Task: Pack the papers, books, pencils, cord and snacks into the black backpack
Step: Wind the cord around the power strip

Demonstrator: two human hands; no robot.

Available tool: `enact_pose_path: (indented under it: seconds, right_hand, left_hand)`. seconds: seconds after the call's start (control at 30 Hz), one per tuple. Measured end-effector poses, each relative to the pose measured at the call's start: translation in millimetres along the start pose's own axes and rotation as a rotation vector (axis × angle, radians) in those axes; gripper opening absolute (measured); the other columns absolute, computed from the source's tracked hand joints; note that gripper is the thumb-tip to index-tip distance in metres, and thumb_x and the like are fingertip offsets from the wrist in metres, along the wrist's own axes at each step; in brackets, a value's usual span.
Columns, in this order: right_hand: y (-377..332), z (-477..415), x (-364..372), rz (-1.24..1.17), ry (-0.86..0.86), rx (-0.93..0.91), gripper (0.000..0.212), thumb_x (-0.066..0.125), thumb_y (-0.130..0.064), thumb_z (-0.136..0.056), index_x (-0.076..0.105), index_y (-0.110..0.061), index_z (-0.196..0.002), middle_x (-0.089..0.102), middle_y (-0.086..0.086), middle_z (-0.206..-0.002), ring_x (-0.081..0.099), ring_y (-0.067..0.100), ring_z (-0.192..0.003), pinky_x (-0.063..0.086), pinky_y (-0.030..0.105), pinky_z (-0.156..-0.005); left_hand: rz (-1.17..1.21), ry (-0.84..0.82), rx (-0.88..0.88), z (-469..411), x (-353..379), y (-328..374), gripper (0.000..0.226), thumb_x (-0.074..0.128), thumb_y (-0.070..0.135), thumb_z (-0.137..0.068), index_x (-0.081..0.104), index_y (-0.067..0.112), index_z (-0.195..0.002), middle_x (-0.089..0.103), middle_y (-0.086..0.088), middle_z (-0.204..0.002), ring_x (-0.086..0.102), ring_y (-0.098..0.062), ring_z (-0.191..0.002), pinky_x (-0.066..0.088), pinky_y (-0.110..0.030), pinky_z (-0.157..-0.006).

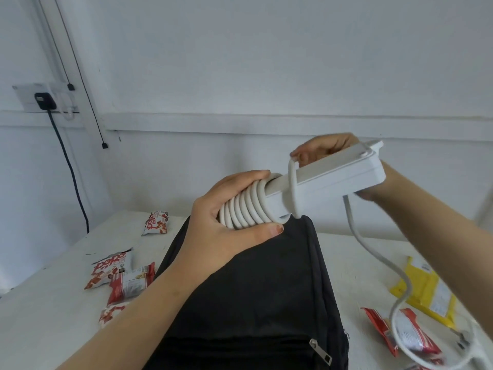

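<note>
The white extension cord (248, 206) is held up at mid-frame, its cable wound in tight coils round one end of the socket block. The left hand (226, 231) grips the coils, the right hand (328, 148) grips the block, and a loose tail drops to the lower right. Beneath it the black backpack (253, 289) lies flat from centre to bottom edge, with red-and-white snack packets (117, 273) to its left and lower right and a yellow packet (426, 292) at right.

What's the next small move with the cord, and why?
Probably wind the slack cord around the power strip: the left hand grips the coils, the right hand holds the strip, and loose cord trails onto the table.
</note>
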State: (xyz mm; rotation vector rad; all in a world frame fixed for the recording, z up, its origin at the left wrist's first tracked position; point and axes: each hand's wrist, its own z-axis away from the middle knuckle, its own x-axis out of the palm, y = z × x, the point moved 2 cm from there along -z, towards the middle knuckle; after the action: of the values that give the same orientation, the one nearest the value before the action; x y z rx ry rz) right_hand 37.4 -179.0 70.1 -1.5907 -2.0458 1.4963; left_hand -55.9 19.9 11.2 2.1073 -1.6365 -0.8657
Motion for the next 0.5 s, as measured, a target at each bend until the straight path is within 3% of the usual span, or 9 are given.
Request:
enact_pose_path:
  seconds: [0.03,0.1,0.17,0.2,0.23,0.27,0.33,0.4,0.5]
  right_hand:
    - [6.2,4.3,5.7,0.021,0.026,0.001,0.022,0.07,-0.025,-0.064,0.074,-0.02,-0.085,0.07,-0.005,-0.082,0.065,0.013,-0.079,0.05,0.024,-0.067]
    - [10.7,10.6,17.9,-0.033,0.162,0.079,0.014,0.055,-0.015,-0.06,0.065,-0.025,-0.058,0.058,-0.007,-0.059,0.051,0.007,-0.056,0.04,0.018,-0.056]
    - [13.5,16.3,33.9,-0.034,0.276,0.112,0.035,0.055,-0.003,-0.067,0.056,-0.023,-0.039,0.046,-0.013,-0.041,0.034,0.0,-0.041,0.029,0.01,-0.046]
    - [13.5,20.6,39.7,-0.034,0.295,0.104,0.04,0.057,0.002,-0.074,0.061,-0.024,-0.044,0.048,-0.013,-0.041,0.037,0.0,-0.039,0.029,0.007,-0.046]
    - [14.5,24.5,44.0,-0.056,0.279,0.079,0.03,0.057,0.001,-0.078,0.068,-0.017,-0.057,0.055,-0.012,-0.047,0.043,-0.001,-0.042,0.033,0.007,-0.047]
    - [13.5,27.9,48.2,-0.072,0.253,0.087,0.014,0.057,-0.006,-0.077,0.069,-0.008,-0.07,0.061,-0.01,-0.057,0.048,-0.001,-0.048,0.035,0.007,-0.05]
    - [14.9,34.1,54.8,-0.108,0.184,0.118,0.023,0.057,-0.026,-0.071,0.067,-0.01,-0.084,0.064,-0.007,-0.072,0.05,-0.002,-0.057,0.036,0.009,-0.053]
    - [15.3,37.7,63.1,-0.153,0.185,0.16,0.024,0.061,-0.039,-0.074,0.066,-0.018,-0.083,0.062,-0.011,-0.07,0.049,-0.002,-0.057,0.037,0.011,-0.054]
    - [20.3,37.8,72.8,-0.197,0.343,0.297,0.038,0.061,-0.057,-0.077,0.064,-0.019,-0.078,0.06,-0.011,-0.067,0.047,-0.001,-0.051,0.038,0.017,-0.056]
  left_hand:
    - [0.011,0.013,-0.01,0.3,0.1,0.4,0.058,0.078,0.029,-0.064,0.056,0.027,-0.118,0.063,0.01,-0.114,0.06,-0.015,-0.107,0.05,-0.021,-0.085]
    - [0.013,0.052,-0.027,0.9,-0.5,-0.3,0.057,0.077,0.031,-0.064,0.056,0.028,-0.117,0.063,0.012,-0.114,0.06,-0.014,-0.108,0.05,-0.019,-0.084]
    - [0.001,0.096,-0.045,1.5,-1.1,-3.7,0.056,0.076,0.033,-0.065,0.056,0.029,-0.117,0.063,0.014,-0.114,0.059,-0.012,-0.108,0.05,-0.016,-0.083]
    - [-0.023,0.116,-0.051,1.8,-0.9,-6.2,0.056,0.076,0.035,-0.065,0.056,0.03,-0.117,0.062,0.016,-0.114,0.059,-0.01,-0.107,0.049,-0.014,-0.081]
    - [-0.054,0.135,-0.056,2.3,-0.7,-9.2,0.055,0.075,0.037,-0.065,0.055,0.032,-0.117,0.061,0.018,-0.113,0.059,-0.008,-0.106,0.048,-0.011,-0.08]
    - [-0.081,0.154,-0.063,2.7,0.0,-12.3,0.055,0.075,0.04,-0.066,0.055,0.033,-0.116,0.061,0.02,-0.113,0.059,-0.006,-0.106,0.048,-0.01,-0.079]
    - [-0.112,0.197,-0.076,3.3,1.5,-19.1,0.055,0.075,0.042,-0.067,0.056,0.033,-0.117,0.061,0.02,-0.112,0.059,-0.008,-0.105,0.048,-0.011,-0.079]
    - [-0.166,0.231,-0.056,3.5,4.5,-25.2,0.056,0.075,0.042,-0.068,0.057,0.027,-0.119,0.061,0.017,-0.113,0.059,-0.012,-0.105,0.05,-0.014,-0.081]
    - [-0.247,0.251,-0.02,4.0,12.7,-31.6,0.059,0.076,0.041,-0.069,0.058,0.018,-0.12,0.061,0.007,-0.115,0.058,-0.013,-0.106,0.05,-0.017,-0.085]
